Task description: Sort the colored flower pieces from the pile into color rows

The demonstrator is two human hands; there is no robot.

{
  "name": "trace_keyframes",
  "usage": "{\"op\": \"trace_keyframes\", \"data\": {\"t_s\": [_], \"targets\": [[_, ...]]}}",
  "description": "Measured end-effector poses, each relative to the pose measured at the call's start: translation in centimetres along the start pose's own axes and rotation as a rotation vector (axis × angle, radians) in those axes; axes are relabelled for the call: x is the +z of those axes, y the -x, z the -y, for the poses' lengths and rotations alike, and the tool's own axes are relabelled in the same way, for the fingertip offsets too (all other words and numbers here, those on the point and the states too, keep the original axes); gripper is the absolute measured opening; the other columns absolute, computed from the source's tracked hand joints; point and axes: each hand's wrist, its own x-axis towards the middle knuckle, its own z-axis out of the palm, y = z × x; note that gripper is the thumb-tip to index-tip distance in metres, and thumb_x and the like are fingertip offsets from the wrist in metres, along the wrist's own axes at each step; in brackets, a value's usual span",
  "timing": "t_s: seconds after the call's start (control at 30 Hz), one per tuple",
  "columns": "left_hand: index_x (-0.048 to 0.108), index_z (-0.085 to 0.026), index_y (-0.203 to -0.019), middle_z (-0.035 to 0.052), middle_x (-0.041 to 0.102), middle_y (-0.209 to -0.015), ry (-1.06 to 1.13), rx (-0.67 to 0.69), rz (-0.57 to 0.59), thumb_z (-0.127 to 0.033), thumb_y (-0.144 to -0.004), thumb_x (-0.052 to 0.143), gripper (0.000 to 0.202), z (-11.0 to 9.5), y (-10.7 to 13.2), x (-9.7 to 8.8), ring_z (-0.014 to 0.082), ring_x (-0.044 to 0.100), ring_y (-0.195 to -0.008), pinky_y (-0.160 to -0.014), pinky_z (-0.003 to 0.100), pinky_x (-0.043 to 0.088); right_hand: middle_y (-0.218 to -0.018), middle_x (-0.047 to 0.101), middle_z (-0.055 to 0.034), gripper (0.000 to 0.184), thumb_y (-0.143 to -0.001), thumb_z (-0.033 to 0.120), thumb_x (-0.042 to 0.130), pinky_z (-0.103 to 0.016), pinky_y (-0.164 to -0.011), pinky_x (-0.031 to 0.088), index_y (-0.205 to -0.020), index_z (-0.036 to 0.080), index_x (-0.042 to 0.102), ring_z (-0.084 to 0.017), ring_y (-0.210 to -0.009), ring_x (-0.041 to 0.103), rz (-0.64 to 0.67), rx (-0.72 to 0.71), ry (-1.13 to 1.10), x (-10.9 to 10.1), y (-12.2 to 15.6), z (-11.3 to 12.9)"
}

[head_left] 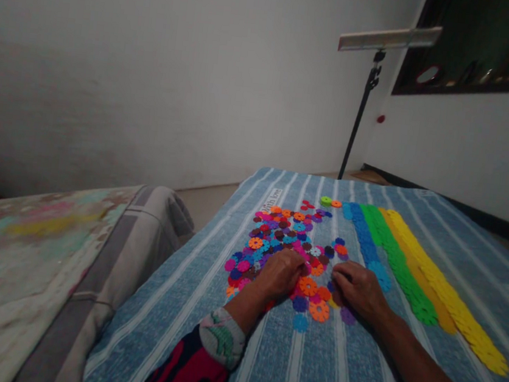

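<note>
Notched plastic discs in mixed colours form a loose pile (272,236) on the striped blue cloth (164,334). At the near right of this pile is my left hand (282,274), its fingers curled down among pink and orange discs; what they hold is hidden. My right hand (360,291) hovers at the pile's right edge with thumb and fingers pinched together, and I cannot make out anything in them. Between and below the hands lie an orange disc (318,310), a purple disc (300,304) and a light blue disc (300,323).
Discs sorted by colour lie in overlapping rows to the right: a blue row (366,240), a green row (400,266) and a yellow row (458,294). A green disc (325,201) sits at the far end. Left stands another cloth-covered surface (18,287); behind rises a lamp stand (356,123).
</note>
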Motion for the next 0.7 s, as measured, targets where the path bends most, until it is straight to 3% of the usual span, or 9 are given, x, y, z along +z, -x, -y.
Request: {"op": "trace_keyframes", "data": {"t_s": [0.1,0.27,0.4,0.5,0.7], "targets": [[0.066,-0.017,-0.082,0.0098,0.068,-0.089,-0.034,-0.064,-0.026,-0.013,-0.086,0.049,0.018,0.5,-0.1,-0.1,0.0222,0.061,-0.09,-0.083,0.032,0.046,-0.076,0.067,-0.0042,0.027,-0.087,0.028,0.046,-0.031,-0.072,0.044,-0.072,0.022,0.068,-0.02,-0.076,0.062,0.006,-0.004,0.009,0.0,0.0,0.0],[0.068,-0.018,-0.088,0.0093,0.069,-0.093,-0.005,-0.219,-0.165,-0.014,-0.087,0.048,0.021,2.1,-0.2,-0.5,0.0216,0.062,-0.094,-0.088,0.034,0.047,-0.082,0.07,-0.005,0.026,-0.087,0.026,0.046,-0.031,-0.075,0.046,-0.076,0.021,0.07,-0.02,-0.078,0.063,0.002,-0.005,0.005,0.1,0.0,0.0],[0.07,-0.018,-0.092,0.0096,0.07,-0.1,0.002,-0.265,-0.197,-0.009,-0.084,0.048,0.025,3.0,-0.2,-1.1,0.0216,0.062,-0.098,-0.091,0.034,0.046,-0.082,0.069,-0.0045,0.025,-0.089,0.026,0.047,-0.031,-0.077,0.046,-0.078,0.021,0.069,-0.02,-0.08,0.063,0.023,-0.011,0.01,0.1,0.0,0.0],[0.071,-0.017,-0.089,0.0104,0.07,-0.097,0.006,-0.225,-0.163,-0.011,-0.084,0.049,0.023,2.9,-0.2,-1.3,0.0227,0.062,-0.097,-0.091,0.035,0.046,-0.081,0.068,-0.0049,0.024,-0.089,0.024,0.047,-0.031,-0.077,0.046,-0.078,0.021,0.069,-0.02,-0.08,0.062,0.036,-0.044,0.035,0.1,0.0,0.2],[0.072,-0.02,-0.084,0.0074,0.068,-0.095,0.056,0.02,-0.04,-0.015,-0.082,0.054,0.018,1.9,-0.3,-1.5,0.022,0.059,-0.1,-0.095,0.036,0.043,-0.086,0.067,-0.0074,0.022,-0.091,0.022,0.049,-0.035,-0.08,0.046,-0.083,0.02,0.069,-0.021,-0.084,0.059,0.069,-0.178,0.095,0.5,-0.1,0.9]]}}
